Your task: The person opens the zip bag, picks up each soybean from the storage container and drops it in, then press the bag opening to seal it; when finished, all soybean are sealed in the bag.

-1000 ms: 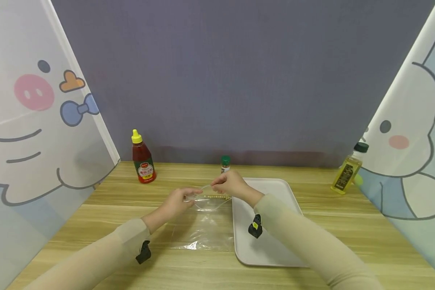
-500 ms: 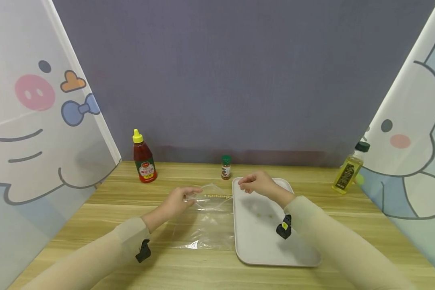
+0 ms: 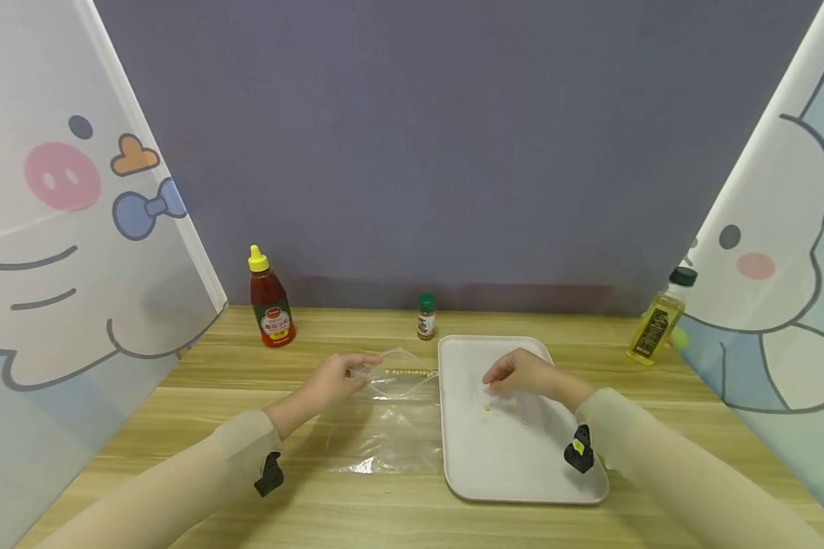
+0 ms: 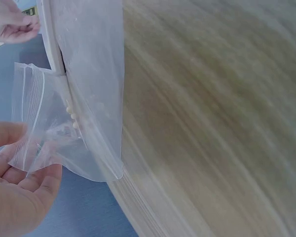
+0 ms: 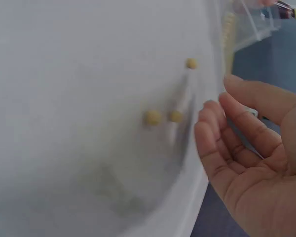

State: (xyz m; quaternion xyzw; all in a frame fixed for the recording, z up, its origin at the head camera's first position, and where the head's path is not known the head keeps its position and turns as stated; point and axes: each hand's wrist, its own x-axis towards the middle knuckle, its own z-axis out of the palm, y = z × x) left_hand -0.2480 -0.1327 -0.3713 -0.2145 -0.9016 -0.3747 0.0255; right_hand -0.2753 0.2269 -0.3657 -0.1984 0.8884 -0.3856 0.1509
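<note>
My left hand (image 3: 335,377) pinches the mouth edge of a clear zip bag (image 3: 387,438), which lies on the table with its opening spread. In the left wrist view, the thumb and fingers sit on either side of the zip strip (image 4: 33,98). A row of soybeans (image 3: 410,372) lies inside the bag. Over the white tray (image 3: 494,469) hovers my right hand (image 3: 524,375), its fingers loosely bent. The right wrist view shows a gap between thumb and fingertips, with nothing held there. Three soybeans (image 5: 152,118) lie on the tray beside the fingers.
A ketchup bottle (image 3: 272,313) stands at the back left, and a small green-capped spice jar (image 3: 426,317) behind the bag. An oil bottle (image 3: 656,324) is at the far right. A grey panel (image 3: 412,152) closes off the table's back.
My right hand has moved from the bag's mouth rightward and down over the tray, uncovering the spice jar and soybeans on the tray. My left hand stays on the bag.
</note>
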